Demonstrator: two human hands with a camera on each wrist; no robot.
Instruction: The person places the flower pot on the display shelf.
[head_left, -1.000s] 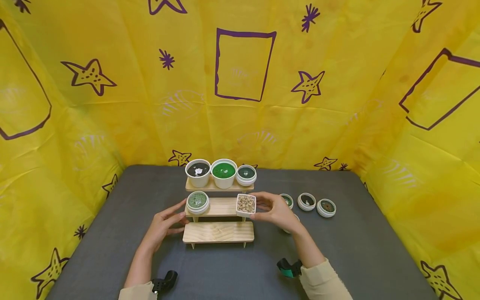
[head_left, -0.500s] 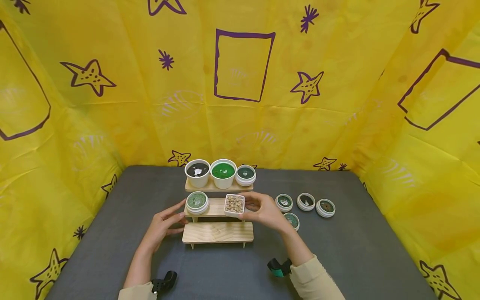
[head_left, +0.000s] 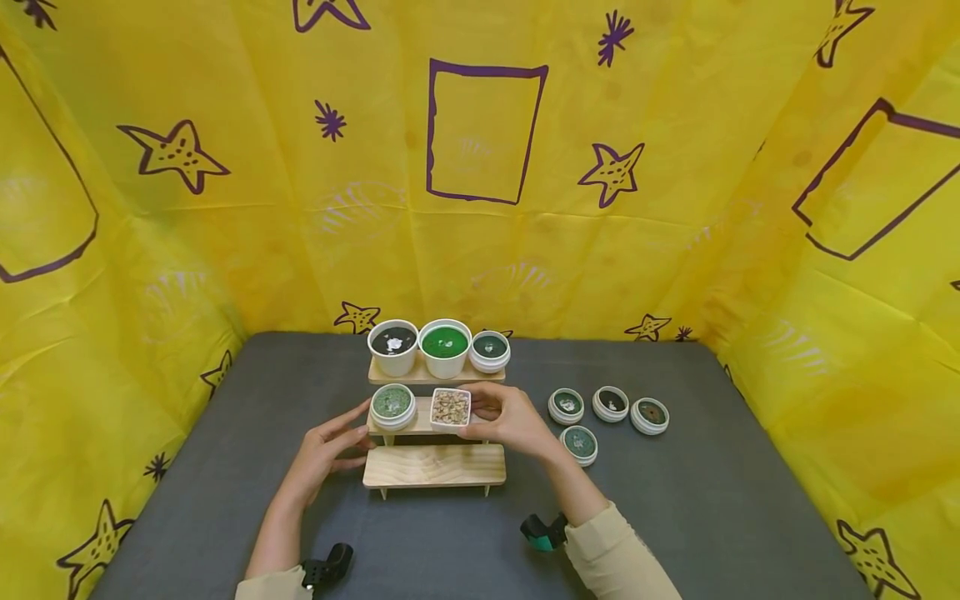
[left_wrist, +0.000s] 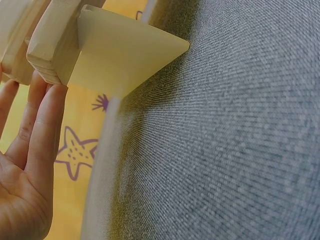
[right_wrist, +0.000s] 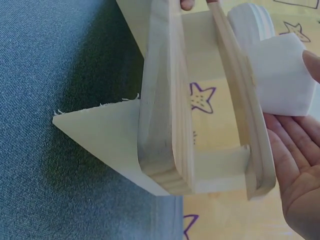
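My right hand (head_left: 510,419) pinches a square white dish (head_left: 451,408) of pale tan bits between thumb and fingers. In the right wrist view the white dish (right_wrist: 282,72) sits at the middle step, close beside a round white jar. That round jar (head_left: 393,406), its top speckled green, stands at the left of the wooden stand's middle step (head_left: 420,429). My left hand (head_left: 318,454) is at the stand's left side with fingers extended. In the left wrist view its fingertips touch the end of a wooden step (left_wrist: 50,60).
On the top step stand a white cup with dark contents (head_left: 393,346), a cup with green contents (head_left: 445,346) and a small dark green jar (head_left: 490,350). Bare wood shows on the bottom step (head_left: 435,465). Several small round jars (head_left: 611,403) lie right of the stand on the grey table.
My right hand has slid left along the middle step with the square dish, bringing it near the speckled green jar. The left hand stays in place at the stand.
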